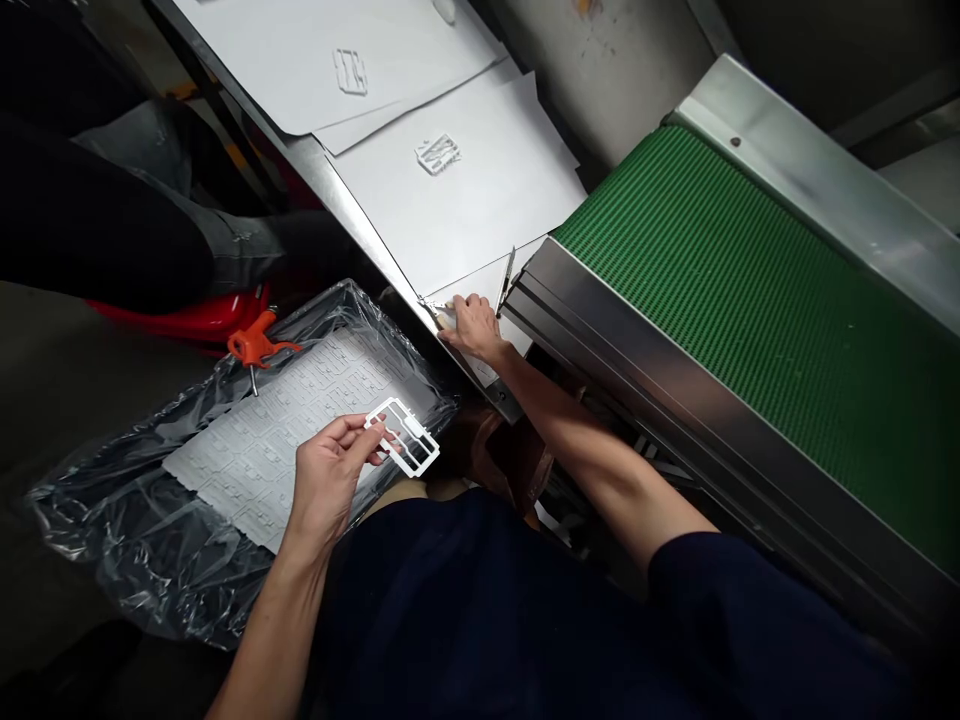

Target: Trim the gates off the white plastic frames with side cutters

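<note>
Lower left of frame: left hand (330,480) pinching white plastic frame (403,437) above tray; right hand (472,330) at worktop edge.

Clear plastic sheet (112,530) lines the tray, with a grey-white stack of moulded parts (277,430) on it and an orange blow gun (255,345) at its top edge. Frame sits between left thumb and fingers, clear of the stack. Upper middle: white paper sheets (495,200) on steel worktop (352,220), two small white moulded parts (437,153) lying on them. Right hand curled at the worktop corner, pale scrap (442,315) at its fingertips; grip unclear. Slim craft knife (507,282) just beside it. Right: green belt conveyor (750,330).
</note>
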Available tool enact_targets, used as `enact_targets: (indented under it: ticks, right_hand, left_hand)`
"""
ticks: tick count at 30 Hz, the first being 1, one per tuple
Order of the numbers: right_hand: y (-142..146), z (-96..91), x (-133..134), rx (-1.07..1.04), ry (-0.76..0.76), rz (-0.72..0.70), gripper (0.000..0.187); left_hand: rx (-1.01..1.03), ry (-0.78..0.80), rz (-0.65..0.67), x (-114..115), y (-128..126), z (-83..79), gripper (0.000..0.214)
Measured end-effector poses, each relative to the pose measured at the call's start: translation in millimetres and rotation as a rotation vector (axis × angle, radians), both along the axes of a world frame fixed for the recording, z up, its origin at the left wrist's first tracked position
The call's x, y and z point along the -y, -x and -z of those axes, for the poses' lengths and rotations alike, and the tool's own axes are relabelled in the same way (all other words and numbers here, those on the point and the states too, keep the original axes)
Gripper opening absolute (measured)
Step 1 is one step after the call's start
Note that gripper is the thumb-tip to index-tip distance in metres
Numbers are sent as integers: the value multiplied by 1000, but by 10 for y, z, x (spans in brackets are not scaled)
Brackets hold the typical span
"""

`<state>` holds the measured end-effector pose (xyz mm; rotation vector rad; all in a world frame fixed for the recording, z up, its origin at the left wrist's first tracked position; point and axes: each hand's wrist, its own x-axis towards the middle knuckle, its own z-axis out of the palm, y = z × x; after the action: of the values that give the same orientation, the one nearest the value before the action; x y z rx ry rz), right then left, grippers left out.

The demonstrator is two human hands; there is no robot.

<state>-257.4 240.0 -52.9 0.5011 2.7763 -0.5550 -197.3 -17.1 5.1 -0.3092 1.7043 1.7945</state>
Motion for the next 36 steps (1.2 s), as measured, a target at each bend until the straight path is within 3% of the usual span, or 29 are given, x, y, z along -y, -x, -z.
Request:
enact_targets:
  ticks: [4,9,15,18,21,23,27,32,36]
  right_hand:
    - [-364,-212,211,-42,122,84,35]
    - [-1240,-523,532,-23,716,323,29]
    - [-2037,-844,652,-236,1064,554,30]
    - [-2288,-931,619,-269,1140,614,34]
    - [-2499,-957,635,-318,1189,655,36]
    - [-2617,-945,671,-365,1226,675,36]
    - [-2811,-879,753,-435,1279,706,38]
    - [-2980,-795,834,-459,1388,729,42]
    - [-3062,-799,874,-423,1375,677,40]
  left_hand:
    - [-27,11,26,-80,21,-33,21]
    - [-80,4,99,-236,-102,-134,20]
    - [-27,-54,397,-414,-330,-275,20]
    - [82,-110,559,-501,-294,-338,22]
    - [164,-155,821,-608,-193,-398,21]
    - [144,-168,996,-682,-148,-441,20]
    - [46,-161,1220,-808,-179,-532,17]
    - [-137,-225,1367,-913,-331,-624,16]
    - [-81,-282,1489,-933,-410,-651,16]
